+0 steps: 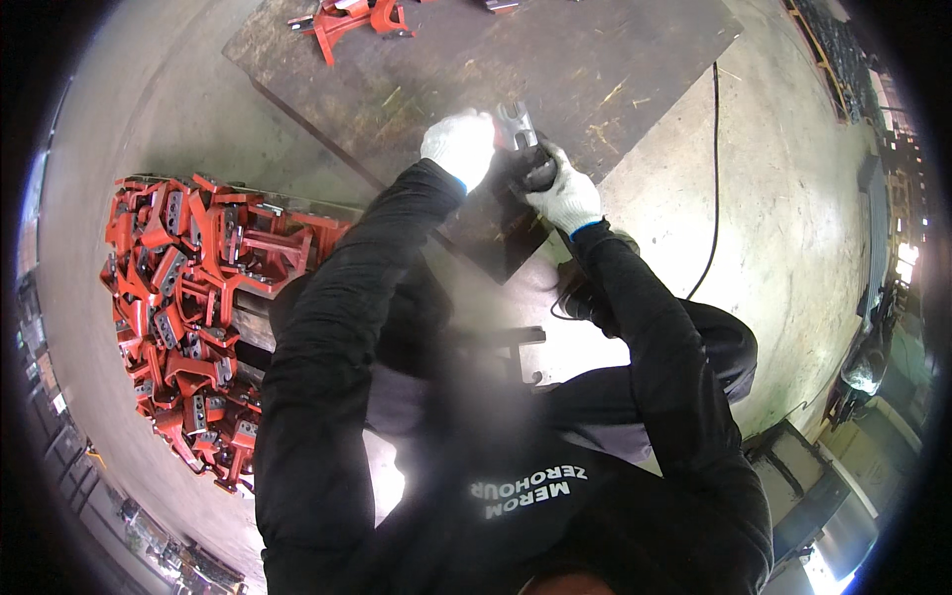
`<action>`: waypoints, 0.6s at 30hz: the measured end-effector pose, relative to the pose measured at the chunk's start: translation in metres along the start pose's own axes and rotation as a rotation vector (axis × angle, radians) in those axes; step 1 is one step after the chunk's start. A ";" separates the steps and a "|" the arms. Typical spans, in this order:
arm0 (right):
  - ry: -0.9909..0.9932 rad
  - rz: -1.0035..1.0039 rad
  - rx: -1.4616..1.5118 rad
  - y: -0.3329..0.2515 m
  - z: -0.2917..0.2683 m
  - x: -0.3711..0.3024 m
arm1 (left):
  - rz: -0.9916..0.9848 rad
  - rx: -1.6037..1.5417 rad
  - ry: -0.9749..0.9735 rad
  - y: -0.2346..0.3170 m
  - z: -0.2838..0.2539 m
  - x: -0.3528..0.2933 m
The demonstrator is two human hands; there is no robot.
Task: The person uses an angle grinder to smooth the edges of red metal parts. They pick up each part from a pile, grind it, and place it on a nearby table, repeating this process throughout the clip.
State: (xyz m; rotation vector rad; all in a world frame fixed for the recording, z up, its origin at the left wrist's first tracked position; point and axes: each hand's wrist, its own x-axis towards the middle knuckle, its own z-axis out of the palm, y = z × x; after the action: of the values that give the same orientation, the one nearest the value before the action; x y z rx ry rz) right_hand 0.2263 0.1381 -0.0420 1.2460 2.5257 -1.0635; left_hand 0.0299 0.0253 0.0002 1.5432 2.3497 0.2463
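Both my hands wear white gloves and meet over the near corner of a dark steel plate lying on the floor. My left hand presses on a grey metal bracket. My right hand grips a dark hand-held power tool right next to the bracket. Most of the tool is hidden by my fingers. Black sleeves cover both forearms.
A large heap of red-painted metal brackets lies on the floor to my left. Two more red parts rest at the plate's far edge. A black cable runs across the concrete floor on the right. Machinery stands at the right rim.
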 end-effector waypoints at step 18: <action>0.020 -0.069 -0.027 -0.014 -0.006 0.039 | 0.008 0.014 -0.007 -0.002 -0.002 0.001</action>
State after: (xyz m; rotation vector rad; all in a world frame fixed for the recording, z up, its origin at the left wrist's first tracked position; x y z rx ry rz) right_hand 0.1919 0.1618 -0.0455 1.1760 2.6065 -1.0317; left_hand 0.0274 0.0255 0.0010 1.5574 2.3450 0.2262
